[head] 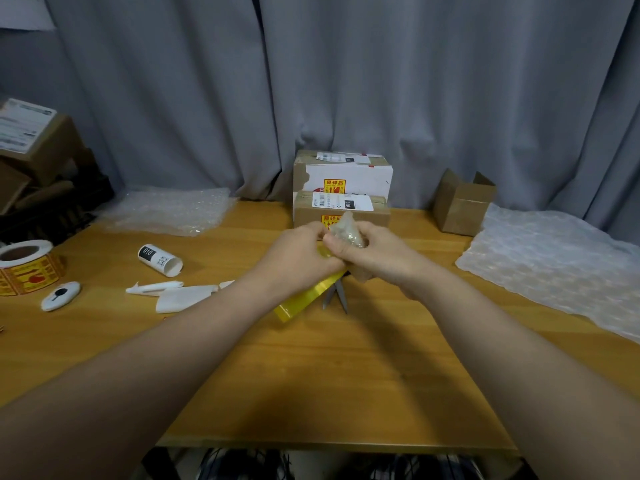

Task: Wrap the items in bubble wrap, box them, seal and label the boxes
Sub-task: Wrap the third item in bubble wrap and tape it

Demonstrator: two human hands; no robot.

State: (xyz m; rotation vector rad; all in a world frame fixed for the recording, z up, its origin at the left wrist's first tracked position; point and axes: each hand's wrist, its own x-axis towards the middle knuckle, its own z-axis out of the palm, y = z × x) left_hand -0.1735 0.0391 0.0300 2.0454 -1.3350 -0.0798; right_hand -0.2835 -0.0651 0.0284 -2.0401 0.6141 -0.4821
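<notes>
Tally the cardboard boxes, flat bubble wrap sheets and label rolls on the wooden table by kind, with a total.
Cardboard boxes: 3 (upper stacked box, lower stacked box, open box)
Bubble wrap sheets: 2 (left sheet, right sheet)
Label rolls: 2 (yellow roll, white roll)
Total: 7

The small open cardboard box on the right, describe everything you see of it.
The small open cardboard box is plain brown, no label showing, top flaps standing up. It sits upright at the back right of the table, near the grey curtain, beside the bubble wrap sheet. Its inside is hidden.
</notes>
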